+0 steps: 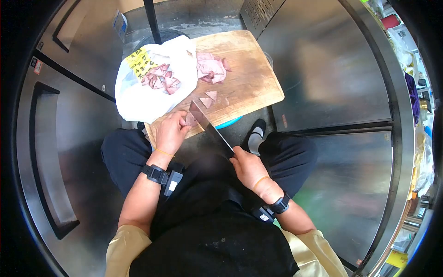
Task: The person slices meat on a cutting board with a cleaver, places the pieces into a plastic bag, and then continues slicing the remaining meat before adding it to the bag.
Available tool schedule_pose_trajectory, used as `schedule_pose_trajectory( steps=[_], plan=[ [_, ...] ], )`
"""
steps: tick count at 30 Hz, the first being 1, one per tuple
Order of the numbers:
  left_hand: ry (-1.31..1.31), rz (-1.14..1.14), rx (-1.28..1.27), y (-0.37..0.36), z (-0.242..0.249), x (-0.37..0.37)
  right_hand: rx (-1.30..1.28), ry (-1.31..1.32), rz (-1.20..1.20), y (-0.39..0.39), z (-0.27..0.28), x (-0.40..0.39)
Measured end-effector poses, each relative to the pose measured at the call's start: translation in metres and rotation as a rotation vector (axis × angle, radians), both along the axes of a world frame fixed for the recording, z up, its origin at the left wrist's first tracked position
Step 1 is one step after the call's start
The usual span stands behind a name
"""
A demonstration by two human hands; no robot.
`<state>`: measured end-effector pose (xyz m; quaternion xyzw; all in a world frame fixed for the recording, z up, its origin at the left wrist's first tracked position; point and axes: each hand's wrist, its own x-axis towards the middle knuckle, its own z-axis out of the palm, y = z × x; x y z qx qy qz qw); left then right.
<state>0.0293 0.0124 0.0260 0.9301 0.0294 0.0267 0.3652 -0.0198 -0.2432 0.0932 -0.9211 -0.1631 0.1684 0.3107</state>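
Observation:
My right hand [249, 166] grips the handle of a kitchen knife [208, 125], its broad blade angled up and left over the near edge of a wooden cutting board [251, 69]. Close by the blade tip, the fingers of my left hand [170, 132] press a thin pinkish meat slice [190, 120] on the board. Just beyond lie a few triangular cut pieces [210, 98]. Farther back is a folded heap of pink meat [212, 68]. On a white plastic bag [131, 99] covering the board's left side rest several cut meat pieces [162, 79].
Steel cabinet doors [327, 64] stand close on the right, and a steel door with a long black handle [39, 152] on the left. My legs flank the board, with a shoe [256, 134] beneath it. A cluttered shelf [417, 152] runs along the far right.

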Motion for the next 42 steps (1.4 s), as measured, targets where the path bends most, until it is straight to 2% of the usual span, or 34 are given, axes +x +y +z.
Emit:
schedule_pose_trajectory(
  steps=[12, 21, 24, 30, 36, 42],
  plan=[
    [0.056, 0.021, -0.029, -0.001, -0.001, 0.002, -0.090, -0.027, 0.037, 0.006, 0.005, -0.003],
    [0.022, 0.030, 0.009, -0.003, 0.002, 0.003, -0.260, -0.049, 0.102, 0.011, 0.007, -0.002],
    [0.101, 0.034, 0.015, -0.002, 0.004, 0.004, -0.260, -0.052, 0.105, 0.010, 0.008, -0.001],
    [0.018, 0.040, -0.015, -0.003, 0.002, 0.004, -0.246, -0.063, 0.103, 0.009, 0.009, -0.001],
    [0.090, 0.059, -0.078, -0.004, 0.009, 0.004, -0.172, -0.072, 0.047, 0.006, 0.009, -0.002],
    [-0.013, -0.055, 0.029, -0.002, 0.009, 0.003, -0.097, -0.041, -0.041, -0.003, 0.013, -0.002]
  ],
)
